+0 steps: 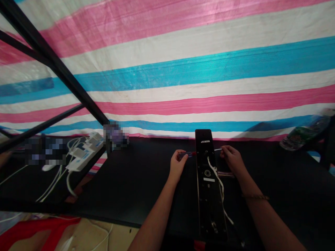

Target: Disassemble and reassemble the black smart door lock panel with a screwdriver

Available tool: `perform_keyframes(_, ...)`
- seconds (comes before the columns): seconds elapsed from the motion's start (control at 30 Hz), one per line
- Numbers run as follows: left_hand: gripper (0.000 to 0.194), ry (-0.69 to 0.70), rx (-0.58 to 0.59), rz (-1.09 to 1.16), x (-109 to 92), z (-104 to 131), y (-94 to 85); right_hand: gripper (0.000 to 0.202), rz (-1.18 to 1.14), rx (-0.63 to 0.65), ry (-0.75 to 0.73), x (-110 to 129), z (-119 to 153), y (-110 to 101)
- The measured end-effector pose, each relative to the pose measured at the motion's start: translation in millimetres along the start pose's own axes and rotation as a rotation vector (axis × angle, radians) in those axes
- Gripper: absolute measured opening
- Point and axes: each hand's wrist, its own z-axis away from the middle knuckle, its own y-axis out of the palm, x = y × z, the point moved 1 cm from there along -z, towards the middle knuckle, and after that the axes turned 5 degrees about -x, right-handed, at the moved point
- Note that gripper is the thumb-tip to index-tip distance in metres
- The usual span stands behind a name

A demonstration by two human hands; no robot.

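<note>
A long black panel [208, 195] lies lengthwise on the black table, with white labels and a white cable [220, 183] running down its right side. At its left edge my left hand [178, 162] pinches a small tool with a dark, partly clear handle [186, 154]; a red part shows beside the panel. Across the panel, my right hand [231, 158] is closed on the end of a thin pale rod [217, 149]. Whether the rod and the handle are one piece is hidden. Reddish wires [226, 175] stick out from the panel below my right hand.
The black table [136, 177] extends to both sides. A white power strip [83, 155] with cables sits at the left, near black metal bars [65, 78]. A plastic bottle [295, 137] lies at the back right. Behind hangs a striped sheet [183, 76].
</note>
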Motion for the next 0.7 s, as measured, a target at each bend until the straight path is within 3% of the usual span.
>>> perform_keyframes(0.7, 0.03, 0.015, 0.006, -0.004, 4.5, -2.7, -1.4, 0.054, -0.006, -0.048, 0.081, 0.2, 0.2, 0.4)
